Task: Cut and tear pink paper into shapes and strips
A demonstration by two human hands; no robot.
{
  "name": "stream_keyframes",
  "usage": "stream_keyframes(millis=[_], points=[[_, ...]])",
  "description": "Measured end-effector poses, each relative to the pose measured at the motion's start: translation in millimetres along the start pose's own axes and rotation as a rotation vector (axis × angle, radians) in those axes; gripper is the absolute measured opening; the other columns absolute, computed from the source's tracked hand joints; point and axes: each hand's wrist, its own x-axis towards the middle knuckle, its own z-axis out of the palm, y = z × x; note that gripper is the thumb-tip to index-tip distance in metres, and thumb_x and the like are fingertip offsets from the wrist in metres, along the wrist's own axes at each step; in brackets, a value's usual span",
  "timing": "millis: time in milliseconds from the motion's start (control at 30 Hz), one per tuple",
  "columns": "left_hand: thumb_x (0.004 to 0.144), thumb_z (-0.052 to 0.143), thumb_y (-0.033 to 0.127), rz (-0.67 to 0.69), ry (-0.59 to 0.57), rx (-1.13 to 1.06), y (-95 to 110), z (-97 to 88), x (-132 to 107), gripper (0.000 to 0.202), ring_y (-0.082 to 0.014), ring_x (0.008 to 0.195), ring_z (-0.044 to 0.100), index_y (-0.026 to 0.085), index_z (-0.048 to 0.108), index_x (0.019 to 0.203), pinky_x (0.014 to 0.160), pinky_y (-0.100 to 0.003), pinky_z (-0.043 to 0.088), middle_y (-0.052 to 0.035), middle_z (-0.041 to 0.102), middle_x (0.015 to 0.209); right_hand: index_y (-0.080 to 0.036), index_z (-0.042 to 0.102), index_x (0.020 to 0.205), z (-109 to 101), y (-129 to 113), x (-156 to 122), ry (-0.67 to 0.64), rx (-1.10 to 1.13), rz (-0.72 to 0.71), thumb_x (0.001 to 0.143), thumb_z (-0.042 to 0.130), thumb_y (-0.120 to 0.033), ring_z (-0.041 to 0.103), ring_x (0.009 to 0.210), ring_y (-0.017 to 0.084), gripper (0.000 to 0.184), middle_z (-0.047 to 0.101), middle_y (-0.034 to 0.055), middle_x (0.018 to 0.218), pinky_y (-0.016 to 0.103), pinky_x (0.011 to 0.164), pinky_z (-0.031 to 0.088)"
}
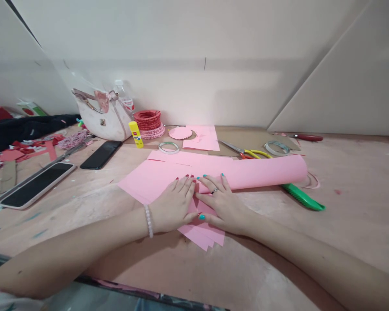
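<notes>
No readable text on the pink paper (158,179) or elsewhere. Yellow glue stick (135,134), upper middle of frame, has a blue label, too small to read. Red label on plastic bottle (124,96) behind it, also illegible. Handbag tag (103,122) unreadable.

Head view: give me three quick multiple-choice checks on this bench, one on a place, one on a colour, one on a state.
1. Where do the steel scissors with yellow and red handles lie?
A) Inside the handbag
B) On the brown cardboard sheet
C) On top of a phone

2. What colour is the tube of the glue stick?
A) Yellow
B) Green
C) Red

3. What state is the large pink paper sheet in?
A) Crumpled into a ball
B) Torn in two
C) Flat at the left, rolled at the right

1: B, the blades lie on the cardboard.
2: A, the tube shows yellow.
3: C, its right end curls into a tube.
</notes>
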Motion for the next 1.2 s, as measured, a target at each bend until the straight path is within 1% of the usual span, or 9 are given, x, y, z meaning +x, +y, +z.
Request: stream_keyframes(millis=[100,267,400,567,667,833,967,1067,1200], points=[[0.087,0.008,0.066,0.046,0.027,0.054,3,3.6,-4,0.086,-0.0329,0.135,0.019,0.001,0.035,0.136,0.107,-0.049,0.017,-0.0210,0.030,0.143,-0.019,0.051,0.127,1,0,-1,-0.005,-0.023,-0.011,0.085,0.040,-0.058,0.020,0.133,0.035,0.059,0.028,0.0190,0.145,0.064,0.102,0.012],[0.085,0.006,0.068,0.062,0.019,0.049,1,3.8,-3,0.089,-0.0309,0.132,0.028,0.001,0.035,0.136,0.106,-0.046,0.019,-0.0207,0.036,0.140,-0.016,0.051,0.128,3,-3,-1,0.009,-0.049,-0.007,0.085,0.040,-0.057,0.021,0.133,0.035,0.060,0.028,0.0193,0.145,0.065,0.102,0.011],[0.085,0.006,0.068,0.065,0.015,0.046,0,3.8,-3,0.088,-0.0302,0.133,0.028,0.002,0.033,0.137,0.106,-0.047,0.018,-0.0209,0.034,0.141,-0.016,0.051,0.127,5,-5,-1,0.033,-0.057,0.011,0.088,0.035,-0.056,0.022,0.134,0.033,0.059,0.031,0.0191,0.144,0.065,0.102,0.010],[0.085,0.008,0.069,0.067,0.007,0.036,-3,-0.9,-3,0.087,-0.0297,0.133,0.026,0.004,0.032,0.138,0.106,-0.048,0.017,-0.0197,0.032,0.143,-0.016,0.054,0.124,7,-4,-2,0.036,-0.032,0.037,0.089,0.035,-0.050,0.022,0.134,0.032,0.052,0.032,0.0185,0.144,0.064,0.102,0.013],[0.088,0.011,0.065,0.064,-0.031,0.018,-12,-4.1,1,0.079,-0.0262,0.134,0.027,0.007,0.030,0.139,0.107,-0.046,0.018,-0.0158,0.032,0.144,-0.018,0.055,0.123,6,-3,-2,0.036,-0.010,0.034,0.089,0.038,-0.047,0.023,0.133,0.032,0.047,0.032,0.0167,0.144,0.064,0.102,0.012],[0.090,0.018,0.062,-0.061,-0.088,-0.008,-38,-0.7,11,0.077,-0.0264,0.136,0.020,0.007,0.020,0.143,0.106,-0.045,0.021,-0.0146,0.018,0.149,-0.020,0.054,0.124,5,-2,-3,0.020,0.025,0.031,0.087,0.042,-0.043,0.023,0.133,0.032,0.045,0.035,0.0152,0.143,0.065,0.102,0.010],[0.091,0.018,0.058,-0.076,-0.106,-0.058,-54,1.2,15,0.072,-0.0243,0.138,0.013,0.009,0.015,0.144,0.107,-0.046,0.020,-0.0128,0.012,0.150,-0.018,0.053,0.125,4,-2,-3,0.008,0.026,0.020,0.087,0.041,-0.045,0.022,0.133,0.033,0.048,0.033,0.0154,0.144,0.066,0.102,0.008],[0.094,0.017,0.049,-0.108,-0.076,-0.092,-60,-1.3,16,0.062,-0.0219,0.138,0.014,0.011,0.019,0.143,0.108,-0.044,0.021,-0.0123,0.014,0.150,-0.018,0.053,0.125,2,-2,-2,0.006,0.031,0.007,0.088,0.040,-0.045,0.022,0.133,0.033,0.048,0.033,0.0151,0.144,0.065,0.102,0.008],[0.095,0.018,0.044,-0.127,0.011,-0.133,-64,-3.6,17,0.057,-0.0201,0.137,0.021,0.011,0.025,0.140,0.108,-0.040,0.022,-0.0134,0.024,0.147,-0.018,0.052,0.126,-3,-4,-2,-0.018,0.062,-0.008,0.089,0.037,-0.047,0.021,0.133,0.034,0.050,0.032,0.0157,0.144,0.066,0.102,0.007]])
